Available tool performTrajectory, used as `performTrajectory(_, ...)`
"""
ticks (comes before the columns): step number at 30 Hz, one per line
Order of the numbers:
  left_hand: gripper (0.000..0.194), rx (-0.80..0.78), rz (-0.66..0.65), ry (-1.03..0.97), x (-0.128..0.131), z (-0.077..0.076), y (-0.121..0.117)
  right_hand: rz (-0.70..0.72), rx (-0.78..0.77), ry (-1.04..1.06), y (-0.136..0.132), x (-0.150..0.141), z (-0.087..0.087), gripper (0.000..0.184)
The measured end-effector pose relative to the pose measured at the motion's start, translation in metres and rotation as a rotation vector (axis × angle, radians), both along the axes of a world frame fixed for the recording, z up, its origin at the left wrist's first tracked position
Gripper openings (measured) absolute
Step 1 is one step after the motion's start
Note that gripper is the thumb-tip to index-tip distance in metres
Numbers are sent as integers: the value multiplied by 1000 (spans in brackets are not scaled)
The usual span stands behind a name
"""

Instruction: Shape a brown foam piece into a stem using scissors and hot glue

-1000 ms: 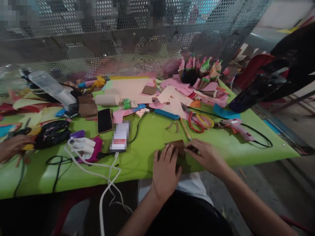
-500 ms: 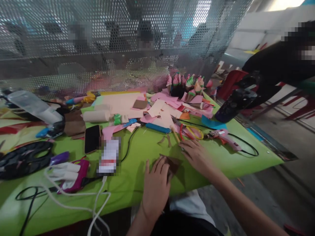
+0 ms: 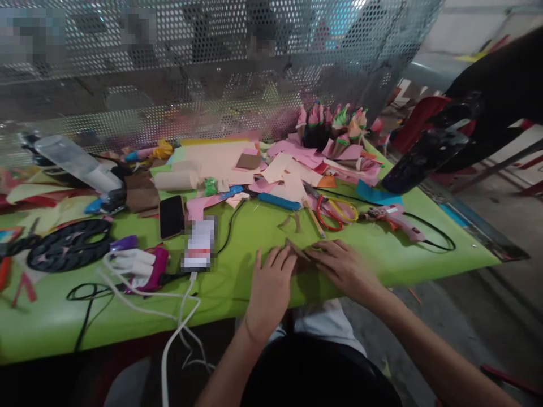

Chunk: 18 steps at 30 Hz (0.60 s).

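Now brown paper (image 3: 300, 256) lies on green counter (image 3: 237, 282), between hands. Left hand (image 3: 272, 287) flat, fingers spread, by paper's left side. Right hand (image 3: 348, 268) at right edge; cannot tell if pinching. Paper looks light, thin, easy to bend; best held by edges.

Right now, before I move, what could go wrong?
White cables hang over the table edge near the left forearm; a snag might drag the lit phone. The pink glue gun lies beyond the right hand; its heat can't be seen, so it might burn. Brown paper by the left hand might slip.
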<state>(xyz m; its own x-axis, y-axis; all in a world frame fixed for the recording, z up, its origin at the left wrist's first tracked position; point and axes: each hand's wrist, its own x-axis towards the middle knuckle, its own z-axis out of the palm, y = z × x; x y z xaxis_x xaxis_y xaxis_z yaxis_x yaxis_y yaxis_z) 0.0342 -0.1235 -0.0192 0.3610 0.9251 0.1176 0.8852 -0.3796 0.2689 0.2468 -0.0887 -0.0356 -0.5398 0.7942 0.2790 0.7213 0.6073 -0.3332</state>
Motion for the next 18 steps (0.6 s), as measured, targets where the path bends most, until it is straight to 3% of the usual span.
performTrajectory(5,49,17,-17,27,2,-2,1,-90,52,76,10,34,7,31)
performTrajectory(7,47,24,-2,22,2,-1,1,-229,130,94,19,60,10,29)
performTrajectory(11,40,67,5,16,-1,-1,0,-641,250,65,39,117,7,32)
performTrajectory(14,37,90,-4,27,-6,-1,1,-800,93,-36,51,147,-2,39)
performTrajectory(18,34,84,-4,37,-12,-3,3,-871,-154,123,61,163,-6,48)
